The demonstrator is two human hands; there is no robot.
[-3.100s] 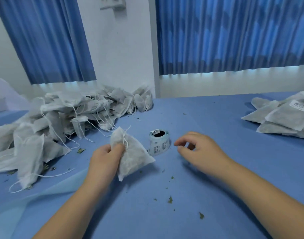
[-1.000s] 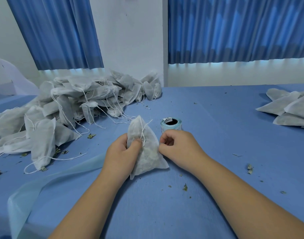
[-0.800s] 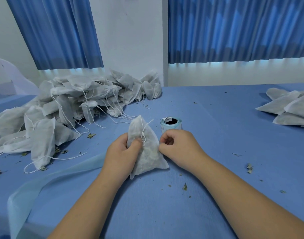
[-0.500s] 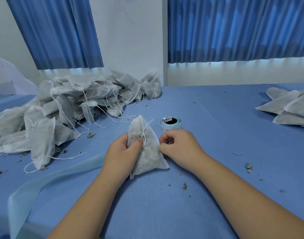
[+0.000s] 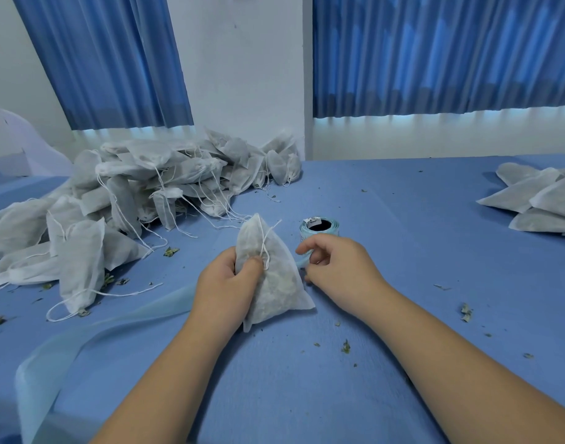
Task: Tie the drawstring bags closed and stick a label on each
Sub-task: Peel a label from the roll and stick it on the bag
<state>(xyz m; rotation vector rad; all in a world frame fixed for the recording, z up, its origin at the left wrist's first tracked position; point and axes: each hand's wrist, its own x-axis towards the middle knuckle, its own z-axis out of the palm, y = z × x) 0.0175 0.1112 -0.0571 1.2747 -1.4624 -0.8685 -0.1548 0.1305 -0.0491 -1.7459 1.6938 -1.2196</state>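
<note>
Bag (image 5: pixel 271 277) was gripped in the left hand (image 5: pixel 225 283): thumb pressed on the front face, fingers wrapped round the back. It was held upright, neck up, with the bottom edge down on the table (image 5: pixel 419 267), near the middle of the table and close to the person. The drawstring (image 5: pixel 264 248) was seen hanging loose from the neck down the front, ending by the thumb. Whether a knot was made could not be told.

The right hand (image 5: pixel 335 270) was placed just right of the bag, fingers curled, with index and thumb brought toward each other over a bit of pale blue backing strip (image 5: pixel 98 334). Whether anything was actually pinched could not be told.

The label roll (image 5: pixel 319 226) was stood on end, core up, just behind the right hand; contact could not be told. The strip was trailed from under the left hand out to the front left edge of the table.

A heap of bags (image 5: pixel 146 193) with loose strings was piled at the back left. A flatter stack of bags (image 5: pixel 537 203) was laid at the right edge, well apart. Herb crumbs (image 5: pixel 345 346) were scattered over the cloth. Blue curtains (image 5: pixel 435 52) were hung behind.
</note>
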